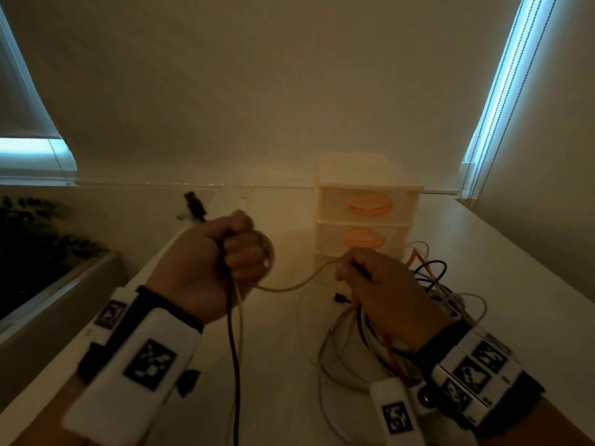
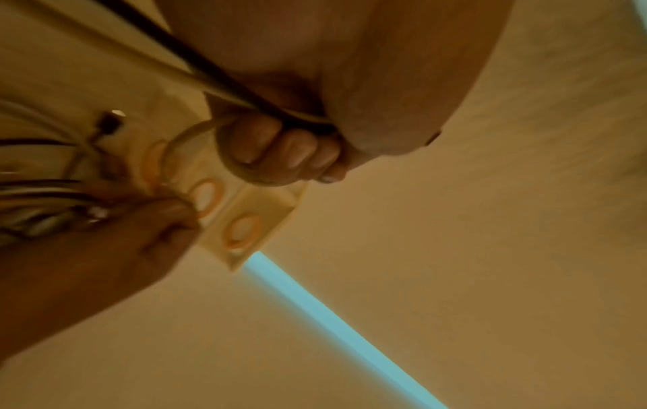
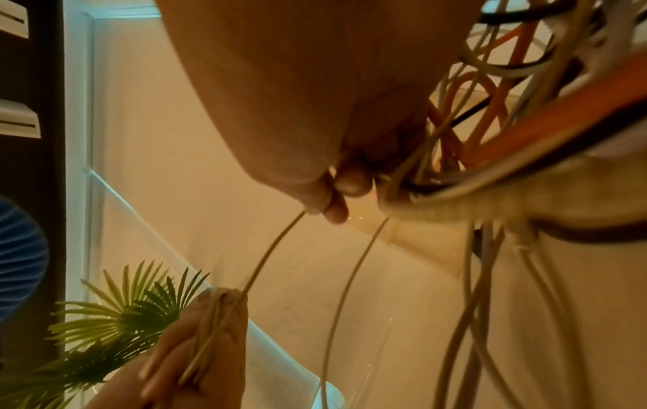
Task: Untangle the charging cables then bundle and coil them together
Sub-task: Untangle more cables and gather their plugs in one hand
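Wrapped round the left hand point(image 1: 209, 262) at centre frame, a pale cable point(image 1: 289, 284) builds a coil; the right hand point(image 1: 376, 291) pinches it, feeding slack from the cable tangle point(image 1: 431, 284) on the bench point(image 1: 515, 284) lower right.

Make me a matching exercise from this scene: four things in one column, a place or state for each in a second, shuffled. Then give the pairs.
1. left hand
2. right hand
3. drawer unit
4. plant

A. at the table's back edge, orange handles
B. fist around coiled cable loops
C. off the table's left side
D. pinches a pale cable, over the tangle

Pairs: 1-B, 2-D, 3-A, 4-C
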Demonstrator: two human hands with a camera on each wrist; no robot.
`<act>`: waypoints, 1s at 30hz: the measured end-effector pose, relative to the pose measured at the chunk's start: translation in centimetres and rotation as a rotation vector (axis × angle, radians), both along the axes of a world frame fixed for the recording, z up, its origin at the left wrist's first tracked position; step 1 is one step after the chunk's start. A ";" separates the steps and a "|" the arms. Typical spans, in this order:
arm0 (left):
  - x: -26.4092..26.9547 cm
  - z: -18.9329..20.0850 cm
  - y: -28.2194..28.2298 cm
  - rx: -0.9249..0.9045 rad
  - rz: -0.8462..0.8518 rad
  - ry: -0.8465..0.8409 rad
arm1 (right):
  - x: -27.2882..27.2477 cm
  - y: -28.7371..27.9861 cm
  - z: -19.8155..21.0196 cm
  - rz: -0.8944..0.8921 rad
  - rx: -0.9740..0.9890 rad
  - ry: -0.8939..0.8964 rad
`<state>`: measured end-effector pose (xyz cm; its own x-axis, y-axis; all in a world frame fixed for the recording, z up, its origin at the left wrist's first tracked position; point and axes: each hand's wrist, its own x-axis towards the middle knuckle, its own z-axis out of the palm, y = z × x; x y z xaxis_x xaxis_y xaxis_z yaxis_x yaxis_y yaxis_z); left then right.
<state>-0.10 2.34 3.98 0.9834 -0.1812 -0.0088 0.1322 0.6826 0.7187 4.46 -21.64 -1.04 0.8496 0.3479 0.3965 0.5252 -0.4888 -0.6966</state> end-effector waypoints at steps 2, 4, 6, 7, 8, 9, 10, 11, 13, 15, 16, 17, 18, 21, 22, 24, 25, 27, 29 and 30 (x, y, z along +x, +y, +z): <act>-0.3 -1.0 -2.3 0.143 -0.159 0.028 | 0.4 -0.2 0.0 -0.084 0.097 -0.025; -0.6 -1.8 -4.0 0.283 -0.235 0.026 | 0.4 -0.2 0.1 -0.131 0.158 -0.026; -0.8 -2.4 -5.0 0.374 -0.259 0.032 | 0.3 -0.2 0.1 -0.161 0.199 -0.043; -0.8 -2.7 -5.4 0.384 -0.269 0.038 | 0.2 -0.1 0.1 -0.157 0.215 -0.055; -0.9 -2.8 -5.7 0.376 -0.286 0.041 | 0.1 0.0 0.1 -0.144 0.233 -0.064; -0.9 -3.0 -5.9 0.357 -0.311 0.037 | -0.1 0.2 0.3 -0.117 0.264 -0.067; -0.9 -3.3 -6.0 0.327 -0.329 0.036 | -0.4 0.4 0.4 -0.077 0.299 -0.063; -0.8 -3.4 -6.1 0.290 -0.324 0.040 | -0.8 0.6 0.5 -0.026 0.319 -0.064; -0.4 -3.5 -6.0 0.194 -0.255 0.052 | -1.4 0.9 0.4 0.089 0.296 -0.090; 0.0 -3.2 -5.6 0.076 -0.148 0.055 | -1.5 1.0 -0.2 0.168 0.246 -0.100; 0.2 -2.9 -5.3 0.024 -0.098 0.052 | -1.4 1.0 -0.5 0.191 0.223 -0.104; 0.3 -2.7 -5.1 -0.028 -0.052 0.049 | -1.3 1.0 -0.8 0.203 0.195 -0.099; 0.4 -2.6 -4.9 -0.081 -0.012 0.053 | -1.1 1.0 -1.0 0.204 0.151 -0.076; 0.6 -2.9 -4.8 -0.210 0.049 0.063 | -0.9 1.0 -1.4 0.189 -0.013 0.044; 0.8 -3.1 -4.8 -0.223 0.065 0.071 | -0.9 1.1 -1.5 0.191 -0.045 0.080; 1.0 -3.4 -4.7 -0.191 0.101 0.084 | -1.1 1.2 -1.6 0.204 -0.043 0.090; 1.0 -3.4 -4.6 -0.170 0.108 0.079 | -1.1 1.3 -1.6 0.201 0.004 0.074; 1.1 -3.5 -4.7 -0.148 0.101 0.068 | -1.4 1.3 -1.4 0.183 0.195 0.071; 1.1 -3.7 -4.7 -0.131 0.107 0.072 | -1.6 0.9 -0.8 0.177 0.485 0.132; 1.2 -3.8 -4.7 -0.116 0.118 0.072 | -1.7 0.5 -0.3 0.191 0.631 0.170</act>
<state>1.05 -2.38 0.17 0.9955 -0.0680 -0.0656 0.0942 0.7745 0.6255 2.77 -21.10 -1.31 0.8647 0.2443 0.4389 0.4197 0.1287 -0.8985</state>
